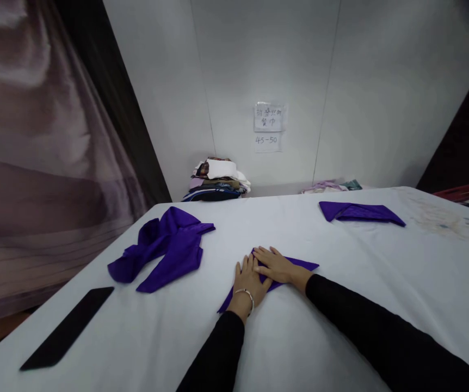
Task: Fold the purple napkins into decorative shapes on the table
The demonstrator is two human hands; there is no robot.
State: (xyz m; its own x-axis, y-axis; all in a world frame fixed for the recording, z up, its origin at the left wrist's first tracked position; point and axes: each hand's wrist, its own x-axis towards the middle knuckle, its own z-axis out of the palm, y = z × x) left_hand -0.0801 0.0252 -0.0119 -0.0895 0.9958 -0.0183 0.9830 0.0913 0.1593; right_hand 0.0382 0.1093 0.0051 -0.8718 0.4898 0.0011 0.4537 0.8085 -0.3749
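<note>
A folded purple cloth napkin (306,264) lies on the white-covered table in front of me, its pointed corners showing to the right and at the lower left. My left hand (250,280), with a bracelet at the wrist, rests palm down on the napkin's left part, fingers stretched out. Flat on the upper middle of the same cloth is my right hand (274,265), its fingers touching or overlapping those of the left. Both hands are open and hide the centre of the napkin, so its folds there cannot be made out.
Left of my hands lies a crumpled purple cloth (177,239); a folded purple cloth (363,212) is at the back right. A black flat strip (69,329) lies near the table's left edge. Behind the table are piled clothes (218,182) and a wall with paper signs (267,118).
</note>
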